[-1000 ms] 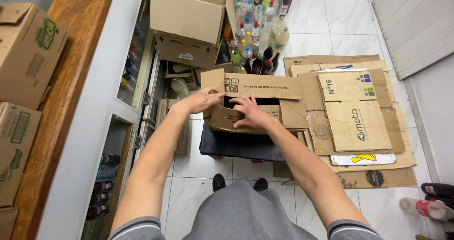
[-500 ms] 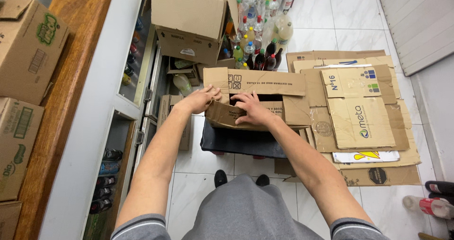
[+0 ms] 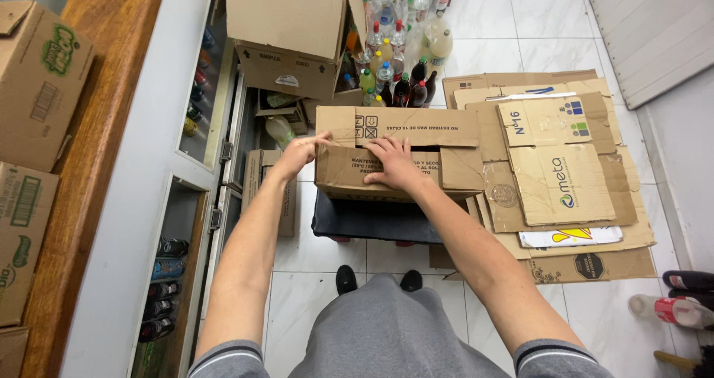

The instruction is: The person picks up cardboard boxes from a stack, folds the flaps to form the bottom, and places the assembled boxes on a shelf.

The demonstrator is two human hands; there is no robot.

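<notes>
A brown cardboard box point(image 3: 439, 170) sits on a dark crate point(image 3: 375, 218) in front of me, its top flaps folded flat over it. My left hand point(image 3: 297, 153) grips the box's left edge at the near flap. My right hand point(image 3: 394, 162) lies palm down on the near flap, pressing it onto the box. The far flap point(image 3: 424, 125) lies closed behind my fingers. What is inside the box is hidden.
Flattened cardboard sheets point(image 3: 565, 170) are stacked on the tiled floor to the right. A large open box point(image 3: 286, 32) stands behind, with many bottles point(image 3: 398, 58) beside it. A wooden counter point(image 3: 97, 162) with more boxes point(image 3: 37, 80) runs along the left, above a cooler point(image 3: 175, 244) holding bottles.
The box's flaps, partly open before, now lie flat. My right hand has come out of the opening and presses on top; my left hand has moved to the left edge.
</notes>
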